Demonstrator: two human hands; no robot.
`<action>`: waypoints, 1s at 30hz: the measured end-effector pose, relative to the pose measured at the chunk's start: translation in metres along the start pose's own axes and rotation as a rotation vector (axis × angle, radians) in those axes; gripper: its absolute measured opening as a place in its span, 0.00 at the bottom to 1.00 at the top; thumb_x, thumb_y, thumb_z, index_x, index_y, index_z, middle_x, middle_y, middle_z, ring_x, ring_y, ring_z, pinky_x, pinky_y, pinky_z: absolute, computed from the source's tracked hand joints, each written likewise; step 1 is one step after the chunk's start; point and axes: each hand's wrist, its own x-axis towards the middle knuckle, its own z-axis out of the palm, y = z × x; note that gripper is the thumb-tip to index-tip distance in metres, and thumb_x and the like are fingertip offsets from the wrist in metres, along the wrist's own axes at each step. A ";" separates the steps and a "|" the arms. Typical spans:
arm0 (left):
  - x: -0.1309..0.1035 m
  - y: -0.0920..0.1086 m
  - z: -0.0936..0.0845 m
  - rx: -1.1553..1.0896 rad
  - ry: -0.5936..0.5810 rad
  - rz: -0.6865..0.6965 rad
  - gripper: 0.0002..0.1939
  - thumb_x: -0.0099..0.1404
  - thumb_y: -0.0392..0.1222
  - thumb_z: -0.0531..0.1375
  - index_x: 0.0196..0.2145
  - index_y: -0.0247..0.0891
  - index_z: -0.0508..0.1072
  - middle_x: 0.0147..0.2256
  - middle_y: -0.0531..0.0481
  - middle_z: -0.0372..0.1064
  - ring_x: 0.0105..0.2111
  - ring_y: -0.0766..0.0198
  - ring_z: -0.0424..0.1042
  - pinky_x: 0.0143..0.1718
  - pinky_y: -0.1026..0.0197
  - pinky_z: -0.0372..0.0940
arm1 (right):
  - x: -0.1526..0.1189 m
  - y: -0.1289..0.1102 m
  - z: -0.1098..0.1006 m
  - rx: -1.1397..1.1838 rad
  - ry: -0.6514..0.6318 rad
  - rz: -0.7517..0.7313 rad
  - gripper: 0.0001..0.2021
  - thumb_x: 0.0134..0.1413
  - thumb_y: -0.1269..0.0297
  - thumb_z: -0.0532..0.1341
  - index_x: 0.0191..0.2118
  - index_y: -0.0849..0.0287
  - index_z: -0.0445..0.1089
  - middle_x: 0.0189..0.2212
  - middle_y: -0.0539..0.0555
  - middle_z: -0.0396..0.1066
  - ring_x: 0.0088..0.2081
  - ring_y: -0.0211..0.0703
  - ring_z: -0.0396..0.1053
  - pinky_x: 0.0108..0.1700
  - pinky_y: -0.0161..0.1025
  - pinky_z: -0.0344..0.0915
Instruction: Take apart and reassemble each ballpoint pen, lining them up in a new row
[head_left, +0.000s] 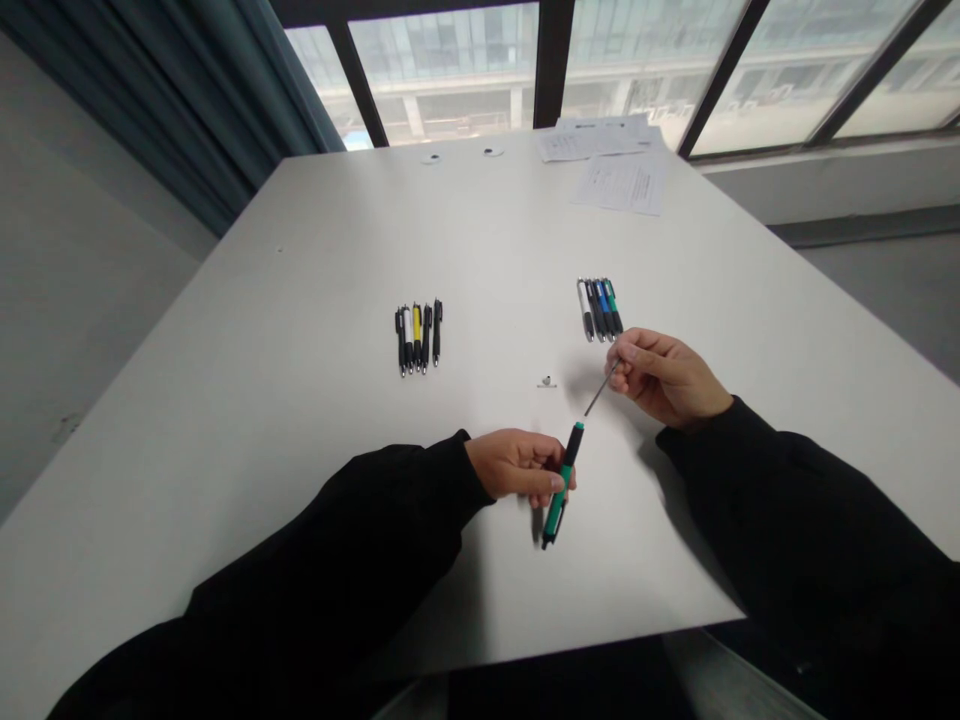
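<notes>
My left hand grips a green pen barrel with a black grip section, its open end tilted up and to the right. Pinched in my right hand is a thin dark refill, whose lower tip hangs just above the barrel's open end, apart from it. Small metallic parts lie on the white table between and beyond my hands. Just past my right fingers lies a row of several pens, with white, black, blue and green barrels.
Another row of several pens, black, white and yellow, lies on the white table to the left. Paper sheets and two small round items are near the far edge, by the windows.
</notes>
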 end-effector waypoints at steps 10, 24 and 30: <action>0.001 0.004 0.001 0.017 0.070 0.009 0.23 0.54 0.56 0.67 0.36 0.31 0.72 0.26 0.51 0.69 0.22 0.72 0.67 0.25 0.68 0.64 | -0.001 0.007 0.005 -0.060 -0.104 0.074 0.09 0.44 0.63 0.72 0.28 0.61 0.73 0.24 0.51 0.72 0.23 0.34 0.67 0.27 0.33 0.65; 0.004 0.005 0.006 0.000 0.195 0.034 0.23 0.52 0.55 0.69 0.32 0.32 0.69 0.24 0.53 0.67 0.20 0.73 0.65 0.22 0.69 0.63 | -0.006 0.013 0.024 -0.055 -0.174 0.229 0.10 0.43 0.66 0.71 0.20 0.63 0.71 0.17 0.49 0.66 0.19 0.32 0.60 0.21 0.32 0.55; 0.006 0.005 0.008 0.017 0.253 0.050 0.24 0.52 0.57 0.68 0.31 0.33 0.67 0.20 0.56 0.63 0.18 0.73 0.63 0.19 0.69 0.62 | -0.008 0.013 0.028 -0.020 -0.093 0.247 0.11 0.43 0.64 0.71 0.22 0.62 0.70 0.18 0.49 0.65 0.19 0.31 0.58 0.21 0.32 0.52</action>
